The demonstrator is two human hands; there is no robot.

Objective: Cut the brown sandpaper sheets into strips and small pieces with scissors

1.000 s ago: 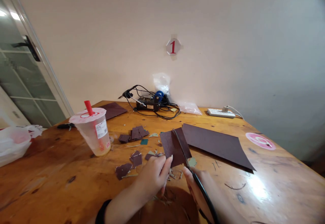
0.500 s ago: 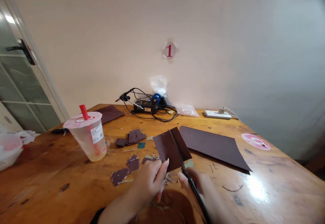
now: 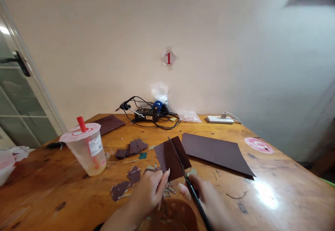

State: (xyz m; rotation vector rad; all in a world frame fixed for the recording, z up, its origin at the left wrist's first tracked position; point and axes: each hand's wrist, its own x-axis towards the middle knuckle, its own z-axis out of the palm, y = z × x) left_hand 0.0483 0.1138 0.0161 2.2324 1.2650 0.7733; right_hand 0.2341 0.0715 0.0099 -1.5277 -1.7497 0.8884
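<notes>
Between thumb and fingers, my left hand (image 3: 155, 188) pinches the lower left edge of a dark maroon sheet (image 3: 167, 157), held tilted above the table. My right hand (image 3: 201, 192) is closed around a long black tool (image 3: 192, 189), which looks like scissors or a cutter. Its thin blade lies across the sheet, reaching its far edge. Part of the handle is hidden by my right hand. Small maroon pieces (image 3: 136, 146) are piled left of the sheet, with torn scraps (image 3: 119, 190) nearer my left hand. Thin offcuts lie beneath both hands.
A larger maroon sheet (image 3: 214, 152) lies at right, another (image 3: 110, 123) at back left. A cup with a red straw (image 3: 89, 150) stands left. Black equipment with cables (image 3: 148, 114), a power strip (image 3: 220, 119) and a pink round sticker (image 3: 259, 145) are on the wooden table (image 3: 86, 203).
The whole view has shifted slightly, so things appear a little lower and further left. Both hands keep their grips, and the blade still lies across the sheet.
</notes>
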